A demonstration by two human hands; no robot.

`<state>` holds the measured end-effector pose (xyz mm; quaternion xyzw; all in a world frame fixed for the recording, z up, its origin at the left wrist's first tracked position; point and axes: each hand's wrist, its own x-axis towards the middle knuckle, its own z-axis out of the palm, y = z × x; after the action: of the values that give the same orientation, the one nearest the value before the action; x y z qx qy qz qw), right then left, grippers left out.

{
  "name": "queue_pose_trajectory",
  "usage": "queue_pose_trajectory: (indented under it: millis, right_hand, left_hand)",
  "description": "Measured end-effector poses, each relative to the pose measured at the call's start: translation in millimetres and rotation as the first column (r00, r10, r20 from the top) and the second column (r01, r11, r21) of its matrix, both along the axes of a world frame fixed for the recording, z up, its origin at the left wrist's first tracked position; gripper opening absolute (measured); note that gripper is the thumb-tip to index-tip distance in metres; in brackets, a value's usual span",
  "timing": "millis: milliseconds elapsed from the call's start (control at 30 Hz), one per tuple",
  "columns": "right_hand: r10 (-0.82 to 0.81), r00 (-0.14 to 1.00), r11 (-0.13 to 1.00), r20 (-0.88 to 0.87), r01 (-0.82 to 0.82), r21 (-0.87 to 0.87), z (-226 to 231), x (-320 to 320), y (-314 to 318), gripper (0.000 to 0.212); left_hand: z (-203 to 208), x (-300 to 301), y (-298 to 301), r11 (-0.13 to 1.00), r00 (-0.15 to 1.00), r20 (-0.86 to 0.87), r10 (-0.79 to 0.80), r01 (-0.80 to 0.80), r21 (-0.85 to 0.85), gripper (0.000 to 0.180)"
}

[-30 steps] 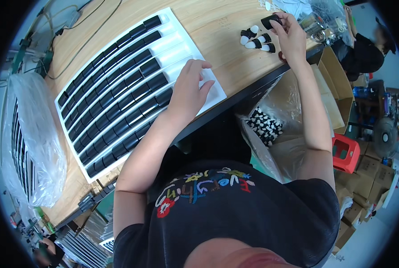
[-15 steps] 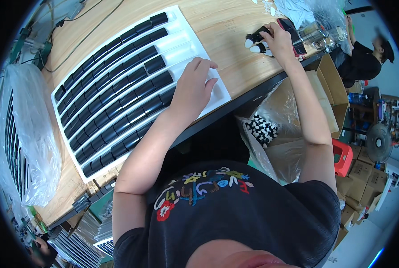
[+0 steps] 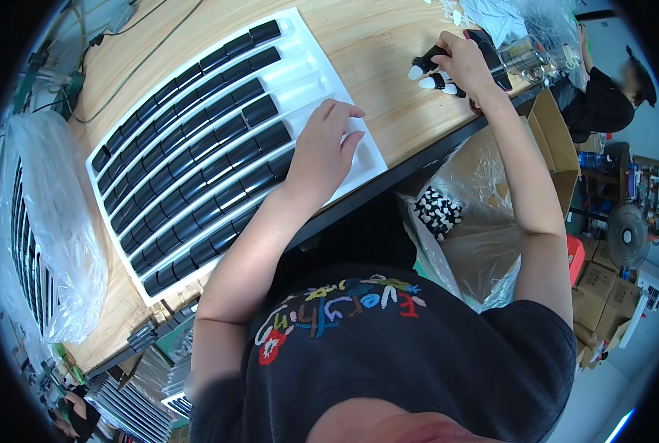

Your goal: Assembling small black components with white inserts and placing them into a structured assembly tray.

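A white tray (image 3: 371, 151) with slightly curved grooves lies on the wooden table, its rows filled with glossy black cylindrical pieces (image 3: 211, 103). The right ends of several grooves hold no black pieces. My left hand (image 3: 323, 151) rests over the tray's right part, fingers loosely bent and thumb apart, with nothing visible in it. At the upper right, my right hand (image 3: 466, 63) pinches a black piece with a white rounded tip (image 3: 421, 65). Just below that hand lie more white-tipped black pieces (image 3: 434, 82) on the tabletop, partly hidden by it.
A metal cylinder (image 3: 523, 56) and crumpled clear plastic stand beyond my right hand. Below the table edge, a plastic-lined carton (image 3: 484, 214) holds many black-and-white pieces (image 3: 438, 212). A plastic-wrapped tray (image 3: 56, 221) stands at the left. Another person (image 3: 602, 100) is at far right.
The view has shifted slightly. My right hand stays at the white-tipped pieces, with more of them showing beneath it. My left hand remains over the tray.
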<state>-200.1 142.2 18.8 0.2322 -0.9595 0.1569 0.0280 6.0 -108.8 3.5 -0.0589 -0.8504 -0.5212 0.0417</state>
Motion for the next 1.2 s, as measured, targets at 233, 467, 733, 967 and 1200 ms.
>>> queue_pose_trajectory:
  millis: [233, 467, 733, 967, 1200]
  right_hand:
    - [-0.037, 0.973, 0.982, 0.227, 0.078, -0.174, 14, -13, 7, 0.020]
    - [-0.236, 0.961, 0.731, 0.144, 0.273, -0.625, 41, -165, -15, 0.017]
    - [-0.456, 0.890, 0.756, 0.016, 0.396, -0.522, 30, -361, -45, 0.021]
    - [-0.202, 0.869, 0.949, -0.452, 0.288, 0.129, 7, -345, -88, 0.031]
    - [0.101, 0.960, 0.898, -0.260, -0.200, -0.392, 4, -157, -163, 0.035]
  left_hand:
    - [-12, -8, 2, 1.000, 0.996, -0.085, -0.008, 0.008, -0.001, 0.025]
    - [-4, -5, -8, 0.999, 1.000, -0.017, -0.008, 0.009, 0.048, 0.026]
    - [2, -8, -13, 0.998, 0.995, 0.101, -0.015, 0.008, 0.069, 0.024]
    - [-5, -13, -21, 0.997, 0.991, 0.130, 0.037, -0.045, 0.058, 0.023]
    - [-4, -9, -16, 0.999, 0.999, 0.035, 0.021, -0.019, -0.051, 0.026]
